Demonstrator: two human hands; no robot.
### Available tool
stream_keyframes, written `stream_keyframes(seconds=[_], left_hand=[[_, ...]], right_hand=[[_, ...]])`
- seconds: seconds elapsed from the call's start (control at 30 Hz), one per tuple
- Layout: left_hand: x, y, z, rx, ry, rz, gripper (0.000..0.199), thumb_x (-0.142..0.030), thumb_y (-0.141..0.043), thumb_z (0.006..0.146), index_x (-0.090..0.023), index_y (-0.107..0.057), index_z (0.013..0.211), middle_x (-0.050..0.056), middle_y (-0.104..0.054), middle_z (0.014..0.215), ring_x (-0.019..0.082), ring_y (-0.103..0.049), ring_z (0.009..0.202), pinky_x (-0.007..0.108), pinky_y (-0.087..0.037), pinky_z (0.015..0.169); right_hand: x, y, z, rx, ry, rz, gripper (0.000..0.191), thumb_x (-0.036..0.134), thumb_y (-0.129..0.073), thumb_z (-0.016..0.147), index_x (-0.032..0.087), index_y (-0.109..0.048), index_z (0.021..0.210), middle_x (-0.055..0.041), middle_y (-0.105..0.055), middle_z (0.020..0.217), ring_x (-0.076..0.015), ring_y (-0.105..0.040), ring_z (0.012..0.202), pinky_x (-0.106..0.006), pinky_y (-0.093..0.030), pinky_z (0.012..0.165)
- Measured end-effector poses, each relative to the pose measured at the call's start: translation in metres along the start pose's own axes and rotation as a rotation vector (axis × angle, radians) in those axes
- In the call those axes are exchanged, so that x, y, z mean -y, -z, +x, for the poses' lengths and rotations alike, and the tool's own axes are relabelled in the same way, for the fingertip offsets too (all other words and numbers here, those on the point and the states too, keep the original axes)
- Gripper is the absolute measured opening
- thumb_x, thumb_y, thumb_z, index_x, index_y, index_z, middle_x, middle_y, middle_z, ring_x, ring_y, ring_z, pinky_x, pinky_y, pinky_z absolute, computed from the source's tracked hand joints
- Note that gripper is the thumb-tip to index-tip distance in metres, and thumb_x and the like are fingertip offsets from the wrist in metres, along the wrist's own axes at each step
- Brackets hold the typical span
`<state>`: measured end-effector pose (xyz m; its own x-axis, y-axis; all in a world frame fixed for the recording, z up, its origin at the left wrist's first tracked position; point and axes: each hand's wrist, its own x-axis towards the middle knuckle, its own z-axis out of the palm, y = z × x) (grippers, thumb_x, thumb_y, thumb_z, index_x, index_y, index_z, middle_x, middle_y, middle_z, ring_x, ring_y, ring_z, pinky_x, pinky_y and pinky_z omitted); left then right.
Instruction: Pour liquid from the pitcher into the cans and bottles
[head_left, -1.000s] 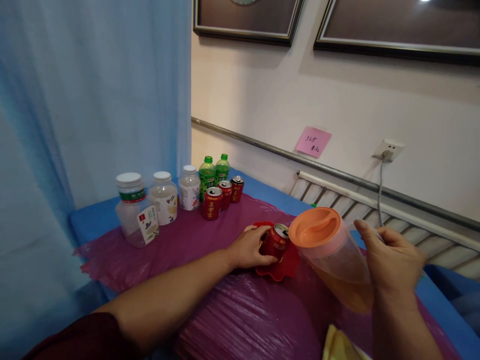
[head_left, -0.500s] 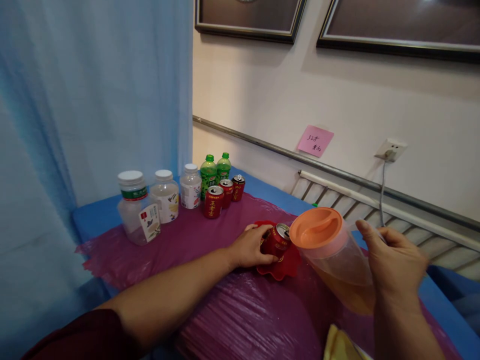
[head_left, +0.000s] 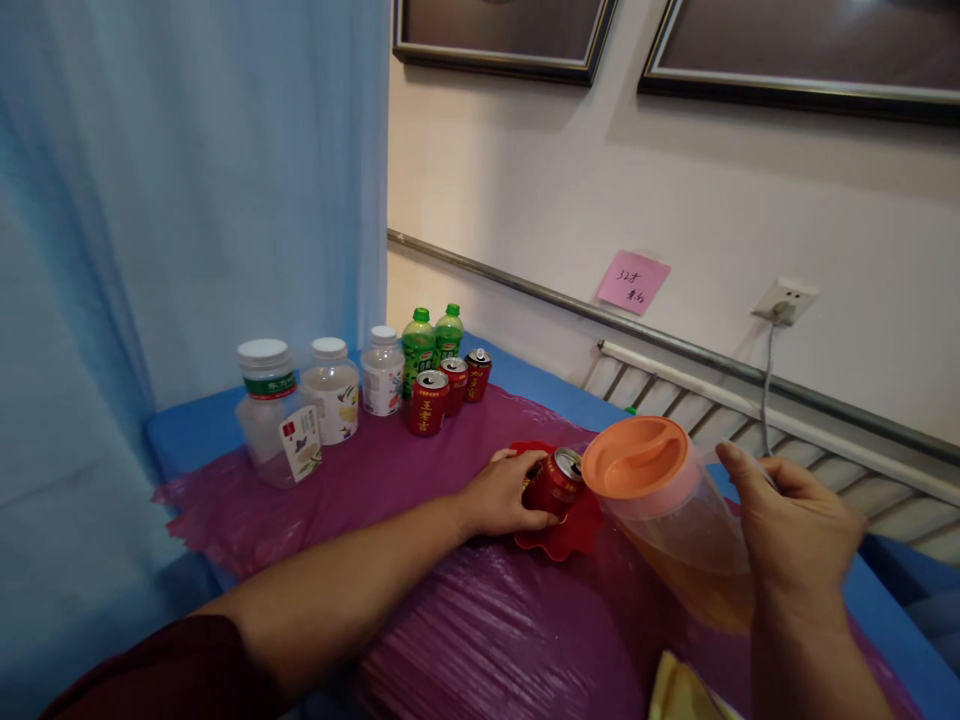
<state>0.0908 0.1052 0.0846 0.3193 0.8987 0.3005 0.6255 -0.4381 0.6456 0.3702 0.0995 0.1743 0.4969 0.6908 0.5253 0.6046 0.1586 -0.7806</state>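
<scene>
My left hand is wrapped around a red drink can, which leans to the right above a red wavy-edged mat. Gripped by its handle in my right hand is a clear plastic pitcher with an orange lid. The pitcher tilts left, its rim right beside the can's open top. Amber liquid lies low inside it. Whether any liquid is flowing out, I cannot tell.
Behind stand several red cans, two green bottles and clear white-capped jars. Purple plastic sheeting covers the blue table. A yellow cloth lies at the front. A radiator runs along the wall.
Almost nothing differs. The view has shifted very slightly, while the can and the tilted pitcher keep nearly the same positions.
</scene>
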Motion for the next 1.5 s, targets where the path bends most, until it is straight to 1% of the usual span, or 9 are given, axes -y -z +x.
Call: stream_keyframes(seconds=[0.13, 0.33, 0.53, 0.73, 1.0, 1.17, 1.3, 1.5], left_hand=[[0.0002, -0.0002, 0.0000, -0.012, 0.017, 0.026, 0.077, -0.049, -0.084, 0.063, -0.023, -0.057, 0.131, 0.006, -0.071, 0.122, 0.032, -0.065, 0.113, 0.046, -0.037, 0.112], [0.0007, -0.0003, 0.0001, -0.002, 0.006, 0.021, 0.078, -0.049, -0.084, 0.064, -0.023, -0.056, 0.132, 0.006, -0.070, 0.124, 0.032, -0.064, 0.114, 0.047, -0.036, 0.113], [0.0018, -0.0009, 0.0006, 0.003, 0.003, 0.035, 0.076, -0.050, -0.083, 0.064, -0.025, -0.057, 0.130, 0.005, -0.072, 0.120, 0.031, -0.066, 0.112, 0.046, -0.038, 0.112], [0.0023, -0.0009, 0.0010, 0.014, -0.014, 0.025, 0.075, -0.052, -0.082, 0.065, -0.024, -0.058, 0.130, 0.006, -0.072, 0.120, 0.031, -0.066, 0.111, 0.046, -0.037, 0.111], [0.0012, -0.0004, 0.0010, 0.026, 0.011, 0.013, 0.075, -0.049, -0.084, 0.064, -0.024, -0.058, 0.130, 0.007, -0.071, 0.121, 0.032, -0.064, 0.114, 0.047, -0.036, 0.112], [-0.0008, 0.0005, 0.0014, 0.030, 0.008, 0.011, 0.072, -0.049, -0.084, 0.064, -0.023, -0.060, 0.127, 0.006, -0.072, 0.120, 0.032, -0.065, 0.112, 0.047, -0.037, 0.111], [-0.0018, 0.0009, 0.0008, 0.035, 0.012, 0.016, 0.072, -0.048, -0.084, 0.064, -0.022, -0.060, 0.127, 0.007, -0.072, 0.119, 0.032, -0.065, 0.112, 0.048, -0.036, 0.111], [-0.0013, 0.0007, 0.0006, 0.038, 0.018, 0.023, 0.072, -0.050, -0.083, 0.065, -0.023, -0.059, 0.128, 0.006, -0.073, 0.117, 0.031, -0.066, 0.109, 0.046, -0.037, 0.111]], right_hand=[[-0.0005, -0.0002, 0.0001, -0.004, -0.006, -0.011, 0.051, 0.069, -0.071, 0.069, 0.019, -0.062, 0.062, 0.0054, -0.040, 0.051, -0.0126, -0.038, 0.055, -0.028, -0.028, 0.053], [0.0003, 0.0000, -0.0008, -0.004, 0.014, -0.024, 0.050, 0.068, -0.070, 0.071, 0.020, -0.060, 0.060, 0.0055, -0.037, 0.051, -0.0122, -0.036, 0.055, -0.028, -0.027, 0.052], [0.0008, 0.0013, -0.0014, -0.010, 0.030, -0.030, 0.049, 0.066, -0.070, 0.072, 0.020, -0.061, 0.061, 0.0053, -0.036, 0.051, -0.0122, -0.036, 0.055, -0.028, -0.027, 0.052], [0.0010, 0.0019, -0.0016, 0.002, 0.034, -0.052, 0.051, 0.069, -0.068, 0.073, 0.019, -0.062, 0.062, 0.0047, -0.040, 0.052, -0.0130, -0.039, 0.056, -0.028, -0.028, 0.053], [0.0004, 0.0012, -0.0014, -0.007, 0.033, -0.056, 0.048, 0.065, -0.069, 0.073, 0.020, -0.061, 0.061, 0.0050, -0.037, 0.052, -0.0126, -0.038, 0.055, -0.028, -0.027, 0.052], [-0.0008, 0.0011, -0.0009, 0.013, 0.028, -0.048, 0.051, 0.068, -0.069, 0.072, 0.019, -0.062, 0.062, 0.0044, -0.042, 0.052, -0.0134, -0.040, 0.056, -0.028, -0.029, 0.052], [-0.0001, 0.0024, -0.0017, 0.013, 0.039, -0.053, 0.051, 0.068, -0.068, 0.073, 0.019, -0.062, 0.062, 0.0036, -0.043, 0.053, -0.0139, -0.040, 0.056, -0.028, -0.029, 0.052], [-0.0006, 0.0031, -0.0014, 0.015, 0.034, -0.058, 0.052, 0.069, -0.068, 0.073, 0.019, -0.063, 0.062, 0.0034, -0.044, 0.054, -0.0139, -0.041, 0.057, -0.028, -0.030, 0.053]])
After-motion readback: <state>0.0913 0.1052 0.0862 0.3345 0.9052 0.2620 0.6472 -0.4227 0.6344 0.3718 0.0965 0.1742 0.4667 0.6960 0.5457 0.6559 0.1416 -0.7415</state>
